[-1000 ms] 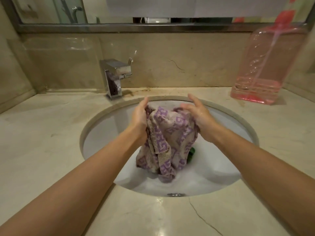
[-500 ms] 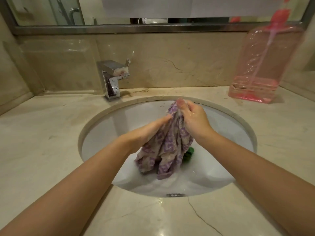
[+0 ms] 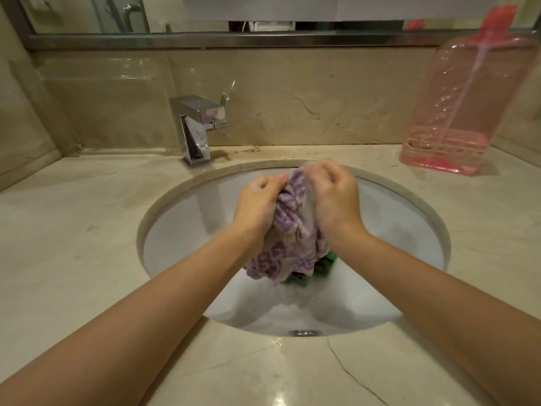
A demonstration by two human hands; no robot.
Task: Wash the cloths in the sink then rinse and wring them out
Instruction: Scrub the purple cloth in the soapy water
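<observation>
left hand (image 3: pixel 257 200): we see it at frame centre, fingers curled round the left side of the purple cloth (image 3: pixel 292 230), gripping it.
right hand (image 3: pixel 336 197): just right of the left one, fingers curled into a fist on the top right of the same cloth; suds on the knuckles.
hands: close together, cloth bunched between them, held above the water.
purple cloth: purple and beige pattern, wet, hanging from both hands at frame centre; lower edge droops to the water surface in the sink (image 3: pixel 175 230).
green cloth (image 3: pixel 325 260): lies in the basin right under the purple one, mostly hidden; only bits show below and to the right of it.
sink: oval white basin set under the counter, centre of frame, holds foamy water; overflow slot (image 3: pixel 304 333) at the near rim.
tap (image 3: pixel 199 124): square chrome, upper left of the basin on the counter; we see no water stream.
pink bottle (image 3: pixel 462 106): clear pink pump bottle, upper right of frame, on the counter, well apart from the hands; a little pink liquid at the bottom.
counter (image 3: pixel 73 244): beige marble, crack at lower centre right.
mirror (image 3: pixel 117 13): along the top edge of the frame.
</observation>
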